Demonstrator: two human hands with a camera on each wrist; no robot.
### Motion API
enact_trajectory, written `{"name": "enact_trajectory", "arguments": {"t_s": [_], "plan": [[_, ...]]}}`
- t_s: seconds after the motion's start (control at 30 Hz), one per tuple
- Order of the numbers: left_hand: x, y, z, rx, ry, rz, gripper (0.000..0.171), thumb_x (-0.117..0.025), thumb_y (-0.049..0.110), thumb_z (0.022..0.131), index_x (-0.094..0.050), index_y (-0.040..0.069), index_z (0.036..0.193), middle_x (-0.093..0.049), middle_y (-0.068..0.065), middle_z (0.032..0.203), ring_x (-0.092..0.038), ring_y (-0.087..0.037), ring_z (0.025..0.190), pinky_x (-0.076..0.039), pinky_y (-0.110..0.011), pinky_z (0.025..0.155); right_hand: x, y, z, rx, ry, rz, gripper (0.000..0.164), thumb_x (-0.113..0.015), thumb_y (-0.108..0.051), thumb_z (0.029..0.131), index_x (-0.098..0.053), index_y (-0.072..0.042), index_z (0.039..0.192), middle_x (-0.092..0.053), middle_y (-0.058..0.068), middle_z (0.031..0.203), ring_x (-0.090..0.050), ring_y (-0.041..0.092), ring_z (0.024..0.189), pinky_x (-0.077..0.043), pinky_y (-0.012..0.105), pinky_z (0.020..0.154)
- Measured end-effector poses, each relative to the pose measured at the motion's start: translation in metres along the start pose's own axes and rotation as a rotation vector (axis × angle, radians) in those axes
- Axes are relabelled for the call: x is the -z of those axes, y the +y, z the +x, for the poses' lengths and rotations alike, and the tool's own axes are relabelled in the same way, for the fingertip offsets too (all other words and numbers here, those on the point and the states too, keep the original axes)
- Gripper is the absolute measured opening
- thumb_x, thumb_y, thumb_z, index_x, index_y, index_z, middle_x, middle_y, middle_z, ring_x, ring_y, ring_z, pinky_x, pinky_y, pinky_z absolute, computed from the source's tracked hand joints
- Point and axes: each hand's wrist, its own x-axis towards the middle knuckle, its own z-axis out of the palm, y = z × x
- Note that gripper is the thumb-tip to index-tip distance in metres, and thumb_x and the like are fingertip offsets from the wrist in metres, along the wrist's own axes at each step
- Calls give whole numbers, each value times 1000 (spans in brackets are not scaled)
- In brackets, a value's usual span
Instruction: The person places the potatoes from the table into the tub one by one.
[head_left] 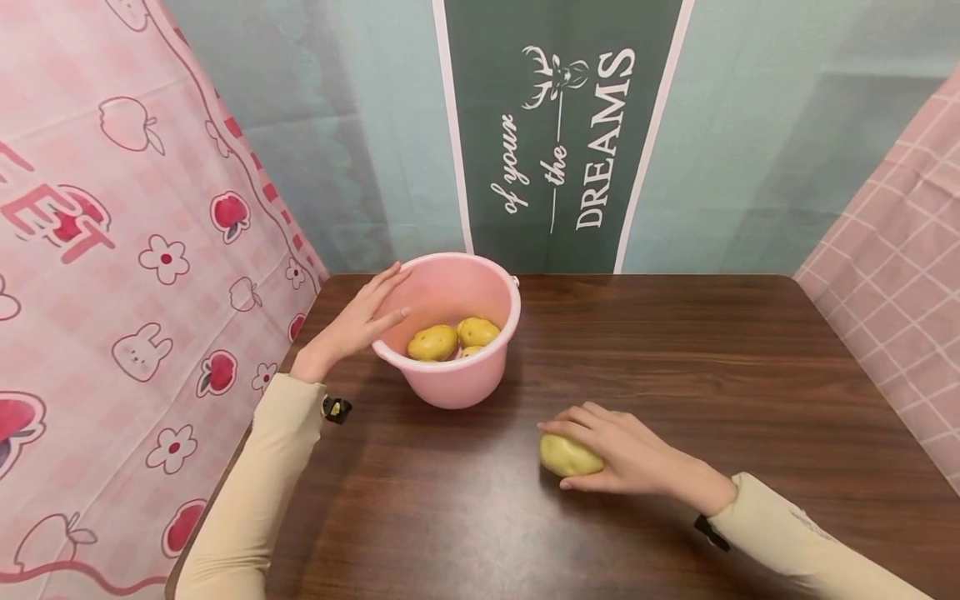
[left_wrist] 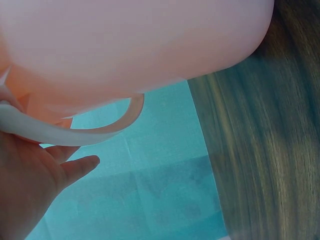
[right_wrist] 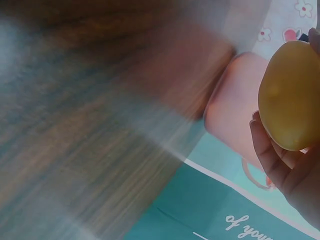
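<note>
A pink bucket (head_left: 454, 387) stands on the table toward the back left, with several yellow potatoes (head_left: 432, 342) inside. My left hand (head_left: 360, 319) rests at the bucket's left rim, fingers fairly straight and thumb reaching over the opening. In the left wrist view, the bucket's pale handle (left_wrist: 75, 136) passes across that hand. To the bucket's front right, my right hand (head_left: 626, 450) grips a potato (head_left: 567, 456) between thumb and fingers, low over the table. The right wrist view shows the same potato (right_wrist: 290, 97) large, its far side cut off by the frame edge.
The dark wood table (head_left: 450, 517) runs back to a teal and green curtain (head_left: 360, 133) with white lettering. A pink printed cloth (head_left: 135, 292) hangs along the left side, and a pink checked cloth (head_left: 900, 225) along the right.
</note>
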Motion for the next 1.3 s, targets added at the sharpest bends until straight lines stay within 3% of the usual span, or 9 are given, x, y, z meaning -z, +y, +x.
{"name": "enact_trajectory", "arguments": {"t_s": [0.4,0.9,1.3], "plan": [[-1,-1,0,-1,-2,-4,62,-52,41,92,-27,27,147,-13,4,155,-13,-26,141,-16,-56,109,8,0,15,-21,0,-24,66,-63,-62,75,-49,-32,132,-53,-17,117,-49,2,96,-48,23,61],[1,-1,0,-17,1,-6,62,-53,40,92,-27,26,147,-15,-5,155,-13,-28,141,-16,-58,108,19,0,39,15,37,-16,68,-69,-57,73,-49,-31,132,-52,-16,120,-49,5,97,-48,25,62],[0,-1,1,-16,1,-9,62,-53,40,92,-27,27,147,-15,-2,155,-13,-27,141,-16,-57,108,23,-3,52,22,72,-24,69,-70,-57,71,-49,-31,132,-53,-16,119,-48,4,96,-48,24,61]]}}
